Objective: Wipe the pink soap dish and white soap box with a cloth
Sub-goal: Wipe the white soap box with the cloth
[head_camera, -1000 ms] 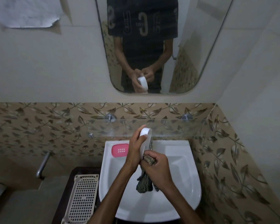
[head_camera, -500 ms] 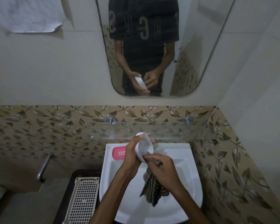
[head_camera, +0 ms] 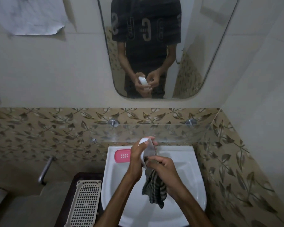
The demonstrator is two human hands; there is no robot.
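My left hand (head_camera: 136, 159) grips the white soap box (head_camera: 149, 149) and holds it upright over the back of the white sink (head_camera: 192, 181). Its open side faces right. Just below the box, my right hand (head_camera: 164, 169) holds a dark checked cloth (head_camera: 154, 189), which touches the box's lower edge and hangs down into the basin. The pink soap dish (head_camera: 122, 155) lies on the sink's back left ledge, partly hidden by my left hand.
A glass shelf (head_camera: 179, 133) runs along the wall just above the sink. A cream perforated basket (head_camera: 85, 203) lies on a dark stand left of the sink. A metal handle (head_camera: 44, 171) juts from the left wall. The mirror (head_camera: 195, 63) hangs above.
The soap box has turned from edge-on to show its open side. My right hand with the cloth has shifted lower and to the right, beneath the box.
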